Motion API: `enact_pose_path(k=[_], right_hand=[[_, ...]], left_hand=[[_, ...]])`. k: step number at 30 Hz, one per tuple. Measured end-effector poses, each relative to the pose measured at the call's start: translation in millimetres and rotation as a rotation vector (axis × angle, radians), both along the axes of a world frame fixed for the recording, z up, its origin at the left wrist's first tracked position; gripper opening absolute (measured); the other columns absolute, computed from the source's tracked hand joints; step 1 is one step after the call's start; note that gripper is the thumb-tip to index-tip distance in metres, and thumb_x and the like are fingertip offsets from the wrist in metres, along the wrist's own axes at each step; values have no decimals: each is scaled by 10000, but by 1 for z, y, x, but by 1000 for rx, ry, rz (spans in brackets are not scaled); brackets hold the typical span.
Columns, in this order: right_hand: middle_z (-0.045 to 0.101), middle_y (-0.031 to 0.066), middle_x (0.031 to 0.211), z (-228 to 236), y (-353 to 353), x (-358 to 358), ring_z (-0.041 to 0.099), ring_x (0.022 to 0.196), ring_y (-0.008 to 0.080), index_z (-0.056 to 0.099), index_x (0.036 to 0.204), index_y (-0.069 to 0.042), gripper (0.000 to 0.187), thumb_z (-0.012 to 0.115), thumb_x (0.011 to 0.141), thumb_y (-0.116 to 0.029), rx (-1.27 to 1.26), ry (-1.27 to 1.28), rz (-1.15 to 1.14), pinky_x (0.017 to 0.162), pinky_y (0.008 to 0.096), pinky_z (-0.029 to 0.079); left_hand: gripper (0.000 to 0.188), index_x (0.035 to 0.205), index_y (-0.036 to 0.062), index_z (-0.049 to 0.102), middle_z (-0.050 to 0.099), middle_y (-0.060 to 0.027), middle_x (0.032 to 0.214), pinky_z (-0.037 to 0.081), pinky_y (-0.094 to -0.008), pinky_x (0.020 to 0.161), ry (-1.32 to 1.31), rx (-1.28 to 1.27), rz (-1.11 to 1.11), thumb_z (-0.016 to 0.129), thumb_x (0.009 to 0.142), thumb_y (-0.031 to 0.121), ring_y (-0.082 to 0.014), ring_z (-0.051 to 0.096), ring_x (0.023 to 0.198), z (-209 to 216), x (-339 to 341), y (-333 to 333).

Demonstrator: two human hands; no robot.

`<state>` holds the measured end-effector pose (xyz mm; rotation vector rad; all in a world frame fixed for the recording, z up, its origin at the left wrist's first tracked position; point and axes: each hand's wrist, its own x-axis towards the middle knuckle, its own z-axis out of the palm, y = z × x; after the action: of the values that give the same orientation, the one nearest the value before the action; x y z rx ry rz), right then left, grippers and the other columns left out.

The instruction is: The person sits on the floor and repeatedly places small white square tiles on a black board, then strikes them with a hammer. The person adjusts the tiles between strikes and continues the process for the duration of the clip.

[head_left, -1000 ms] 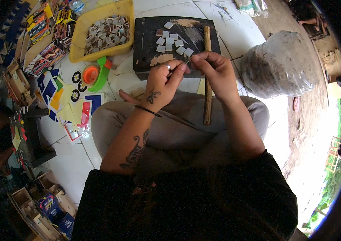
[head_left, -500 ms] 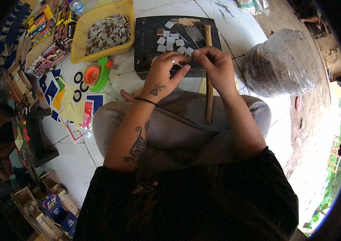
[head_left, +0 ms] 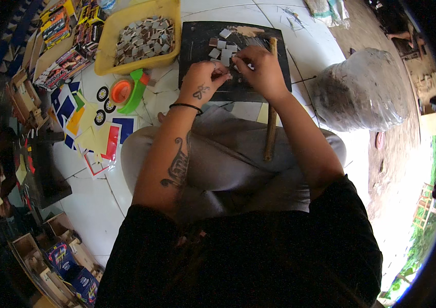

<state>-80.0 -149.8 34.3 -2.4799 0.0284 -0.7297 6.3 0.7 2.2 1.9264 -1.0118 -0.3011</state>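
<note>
My left hand (head_left: 203, 82) is over the front left part of a low black block (head_left: 191, 49), thumb and fingers pinched together. Close to its fingertips is my right hand (head_left: 263, 73), also closed in a pinch. Whatever lies between the fingers is too small and hidden to name. Small grey square tiles (head_left: 221, 45) lie loose on the block beyond my hands, some of them covered by my right hand. A wooden stick (head_left: 270, 134), like a tool handle, leans over the block's right side, passes under my right wrist and ends over my lap.
A yellow basin (head_left: 104, 56) of similar tiles stands left of the block. Nearby are a green tape dispenser (head_left: 138, 95), black toy wheels (head_left: 103, 94) and coloured sheets (head_left: 110, 141). Boxy wooden toys (head_left: 28, 105) line the left. A filled clear plastic sack (head_left: 361, 90) stands right.
Both hands have shifted left over the block, the right one also farther forward, now covering some tiles. The whole view has moved slightly.
</note>
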Motion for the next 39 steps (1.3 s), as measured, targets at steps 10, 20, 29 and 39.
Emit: enact_pose_path(k=[10, 20, 29, 39], right_hand=[[607, 116, 763, 8, 8, -2, 583, 780, 300, 622, 788, -11, 98, 663, 751, -92, -151, -21, 111, 712, 372, 468], [453, 294, 1161, -4, 11, -82, 556, 960, 417, 321, 1223, 44, 767, 762, 671, -251, -103, 550, -523, 847, 436, 452], [609, 164, 890, 6, 17, -124, 590, 705, 203, 406, 1261, 0, 468, 561, 828, -86, 692, 343, -354, 603, 315, 470], [569, 176, 1058, 75, 75, -184, 605, 896, 347, 327, 1374, -110, 509, 470, 891, -36, 111, 437, -211, 769, 396, 488]], left_hand=[[150, 838, 30, 657, 628, -137, 776, 489, -350, 627, -78, -76, 17, 660, 778, 167, -266, 623, 684, -3, -2, 2], [136, 791, 23, 647, 617, -106, 717, 463, -308, 554, -230, -154, 181, 642, 814, 157, -213, 591, 582, -5, -6, -3], [140, 790, 18, 633, 604, -131, 773, 480, -377, 631, -325, -200, 217, 605, 817, 153, -310, 594, 685, -17, -16, -2], [166, 807, 10, 626, 605, -119, 823, 486, -380, 685, -343, -139, 255, 569, 842, 163, -305, 594, 739, -18, -23, -2]])
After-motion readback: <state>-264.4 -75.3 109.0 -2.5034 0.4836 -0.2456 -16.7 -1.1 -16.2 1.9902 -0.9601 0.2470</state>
